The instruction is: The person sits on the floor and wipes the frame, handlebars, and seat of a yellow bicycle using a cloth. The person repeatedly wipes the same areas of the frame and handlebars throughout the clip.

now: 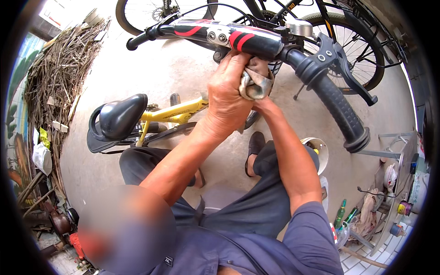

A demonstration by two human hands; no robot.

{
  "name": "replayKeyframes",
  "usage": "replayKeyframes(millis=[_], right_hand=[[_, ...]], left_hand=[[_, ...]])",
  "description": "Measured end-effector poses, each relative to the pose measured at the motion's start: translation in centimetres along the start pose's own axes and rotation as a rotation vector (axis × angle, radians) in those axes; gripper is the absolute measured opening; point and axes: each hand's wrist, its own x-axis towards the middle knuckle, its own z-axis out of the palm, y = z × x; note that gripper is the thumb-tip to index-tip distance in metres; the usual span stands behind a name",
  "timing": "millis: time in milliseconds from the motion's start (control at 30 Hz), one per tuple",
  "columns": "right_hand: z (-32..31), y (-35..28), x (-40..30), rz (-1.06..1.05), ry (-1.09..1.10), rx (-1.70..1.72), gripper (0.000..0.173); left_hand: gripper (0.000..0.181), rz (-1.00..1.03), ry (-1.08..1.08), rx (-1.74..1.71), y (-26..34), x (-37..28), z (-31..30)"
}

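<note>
A small yellow-framed bicycle stands before me, its black saddle to the left. Its handlebar carries a glossy black pad with red stripes and a cartoon face. Just beneath this pad is my left hand, fingers bent toward the stem; their tips are hidden. Close against it, my right hand grips a crumpled, stained cloth, which covers much of that hand. On the right are the black rubber grip, a brake lever and a metal bell.
Beyond the handlebar stands a larger black bicycle. A heap of dry sticks lies along the left wall. Near my right knee is a white bucket. Green bottles and a metal-legged table are at the right.
</note>
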Motion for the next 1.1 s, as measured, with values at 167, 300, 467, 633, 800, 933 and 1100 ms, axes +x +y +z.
replayKeyframes(millis=[167,300,467,633,800,933,1100], right_hand=[[-0.7,-0.2,-0.6,0.066,0.005,0.076,0.069],[-0.6,2.0,-0.6,0.329,0.051,0.49,0.06],[-0.7,1.7,-0.1,0.084,-0.097,-0.618,0.066],[-1.5,4.5,0.4,0.074,-0.076,-0.671,0.072],[-1.7,3.7,0.1,0.143,-0.102,-0.666,0.071],[-1.0,1.8,-0.5,0.153,-0.075,-0.629,0.06],[-0.8,1.3,-0.8,0.156,-0.071,-0.668,0.05]], left_hand=[[0.032,-0.165,-0.024,-0.192,0.2,-0.9,-0.4],[0.048,0.303,-0.184,0.419,-2.3,0.2,-2.2],[0.05,0.426,-0.245,0.602,-3.8,0.7,-4.5],[0.05,0.318,-0.161,0.584,-3.3,0.0,-4.7],[0.047,0.182,-0.121,0.587,-3.0,-0.6,-4.2],[0.047,0.077,-0.155,0.518,-2.6,0.4,-5.5],[0.042,-0.112,-0.175,0.409,-3.8,2.6,-8.8]])
